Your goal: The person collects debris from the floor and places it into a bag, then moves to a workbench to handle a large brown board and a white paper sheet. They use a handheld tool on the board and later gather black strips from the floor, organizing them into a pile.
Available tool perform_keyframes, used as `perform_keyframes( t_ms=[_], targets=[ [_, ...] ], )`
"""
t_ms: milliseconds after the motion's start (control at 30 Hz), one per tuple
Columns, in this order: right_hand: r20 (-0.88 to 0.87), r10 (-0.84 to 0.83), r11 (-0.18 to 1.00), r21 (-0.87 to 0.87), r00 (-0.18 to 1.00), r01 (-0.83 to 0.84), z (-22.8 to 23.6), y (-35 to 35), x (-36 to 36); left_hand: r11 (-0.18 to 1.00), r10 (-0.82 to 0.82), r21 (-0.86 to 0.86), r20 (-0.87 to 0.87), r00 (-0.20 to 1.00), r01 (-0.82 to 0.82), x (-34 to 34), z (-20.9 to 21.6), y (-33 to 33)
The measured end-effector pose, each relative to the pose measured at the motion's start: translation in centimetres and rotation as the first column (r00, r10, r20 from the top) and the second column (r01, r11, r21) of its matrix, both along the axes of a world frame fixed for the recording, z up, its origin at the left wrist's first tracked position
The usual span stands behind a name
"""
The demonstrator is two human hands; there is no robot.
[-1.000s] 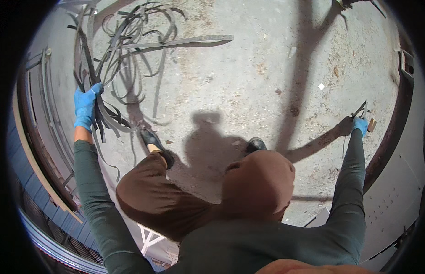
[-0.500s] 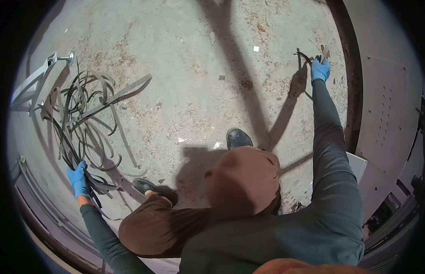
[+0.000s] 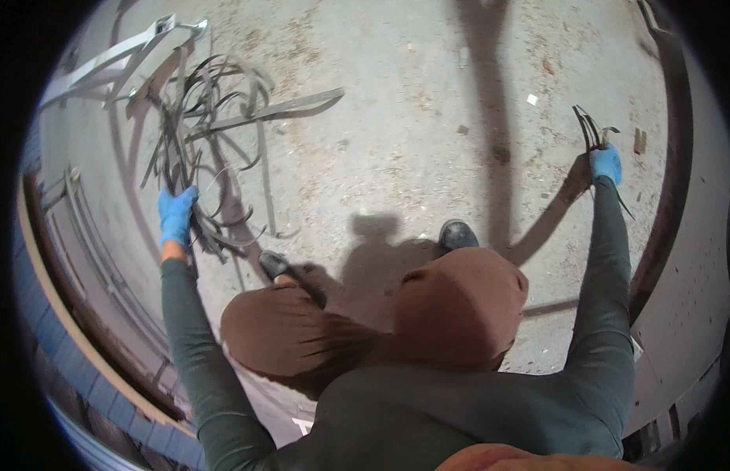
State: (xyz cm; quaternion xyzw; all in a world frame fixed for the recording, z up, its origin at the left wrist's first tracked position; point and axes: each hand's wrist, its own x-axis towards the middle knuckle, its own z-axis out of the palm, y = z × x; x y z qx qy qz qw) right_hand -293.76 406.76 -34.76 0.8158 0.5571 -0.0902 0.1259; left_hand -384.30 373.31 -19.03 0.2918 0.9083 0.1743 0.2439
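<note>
My left hand (image 3: 177, 217), in a blue glove, is closed round a bundle of dark flat strips (image 3: 176, 153). The strips curl and loop away from it across the floor, and several ends hang below the fist. One wide straight strip (image 3: 271, 112) reaches out to the right of the tangle. Far off to the right, my gloved right hand (image 3: 606, 165) grips a small bunch of thin black strips (image 3: 588, 129). Their curved tips stick up past the fingers, and one thin end trails below the hand.
A white metal frame with a foot (image 3: 137, 51) stands at the far left beside the tangle. The concrete floor (image 3: 365, 157) is strewn with chips and scraps. Grey panelling (image 3: 686, 314) lines the right side. Rails (image 3: 106, 259) run along the left. My shoes rest on the floor.
The view has shifted, so the frame and tangle sit higher and further right. The black strips in my right hand now point up more. Both hands keep their hold.
</note>
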Motion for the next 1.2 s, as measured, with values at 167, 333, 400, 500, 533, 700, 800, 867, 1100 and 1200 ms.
perform_keyframes(
  t_ms=[167,333,400,500,533,700,800,867,1100,1200],
  targets=[
    [-0.453,0.016,0.999,0.051,0.891,0.008,2.2,0.6,-10.9,0.999,0.05,-0.012,-0.087,0.995,-0.051,-1.2,0.2,1.1],
    [-0.458,0.622,0.782,0.322,0.634,-0.534,7.7,-1.2,-32.2,0.992,0.127,-0.015,-0.099,0.987,-0.129,-7.2,0.3,0.4],
    [-0.515,0.64,0.731,0.181,0.57,-0.658,10.3,-1.5,-40.9,0.984,0.176,0.033,0.011,0.984,-0.177,-9.9,-0.5,-0.7],
    [-0.716,0.547,0.707,0.118,0.434,-0.697,10.7,-2.6,-53.2,0.988,0.157,0.0,-0.021,0.987,-0.158,-13.9,-3.0,-1.7],
    [-0.729,0.518,0.737,0.116,0.447,-0.665,9.8,-2.9,-56.9,0.98,0.177,0.072,0.103,0.979,-0.185,-14.8,-4.1,-2.6],
    [-0.673,0.376,0.868,0.014,0.637,-0.497,3.3,-3.3,-70.4,0.936,0.338,0.021,0.231,0.912,-0.352,-18.1,-10.8,-5.2],
    [-0.76,0.269,0.901,-0.019,0.592,-0.433,0.3,-7.4,-74.5,0.925,0.265,0.123,0.468,0.843,-0.36,-18.6,-13.8,-6.1],
    [-0.82,0.209,0.93,-0.001,0.532,-0.367,-0.3,-12.6,-76.2,0.909,0.194,0.222,0.522,0.831,-0.352,-17.8,-15.1,-6.2],
    [-0.921,0.145,0.989,0.121,0.362,-0.087,-0.4,-27.7,-84.3,0.897,0.213,0.254,0.469,0.857,-0.361,-13.0,-16.1,-5.2],
    [-0.901,0.087,0.994,0.052,0.425,-0.095,-0.1,-30.7,-85.9,0.905,0.214,0.179,0.591,0.778,-0.385,-11.7,-16.3,-4.6]
  ],
)
